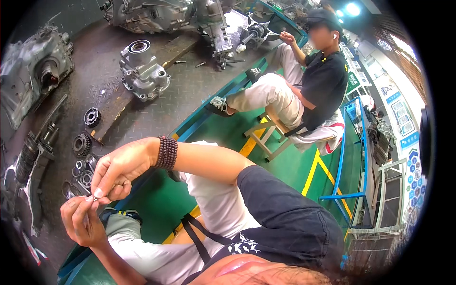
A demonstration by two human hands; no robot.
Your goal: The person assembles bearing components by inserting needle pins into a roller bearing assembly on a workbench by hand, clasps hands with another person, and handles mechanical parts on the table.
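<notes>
My left hand (84, 222) and my right hand (118, 170) meet fingertip to fingertip over the near edge of the metal workbench (156, 116). Pinched between them is a small shiny metal piece (95, 199), mostly hidden by the fingers and too small to name. A dark beaded bracelet (166, 153) circles my right wrist. Just beyond the hands lie several bearing rings (86, 178) and a toothed gear (81, 145). Another ring-shaped gear (92, 117) rests farther back. To the left is a gear shaft (26, 161) beside a cast metal bracket (33, 199).
A grey gearbox housing (145, 76) stands mid-bench, with a larger casting (35, 71) at far left and more housings (152, 16) behind. Loose bolts (200, 64) lie about. At right, a seated co-worker (323, 71) reaches toward a geared assembly (256, 33) over the blue bench edge (209, 102).
</notes>
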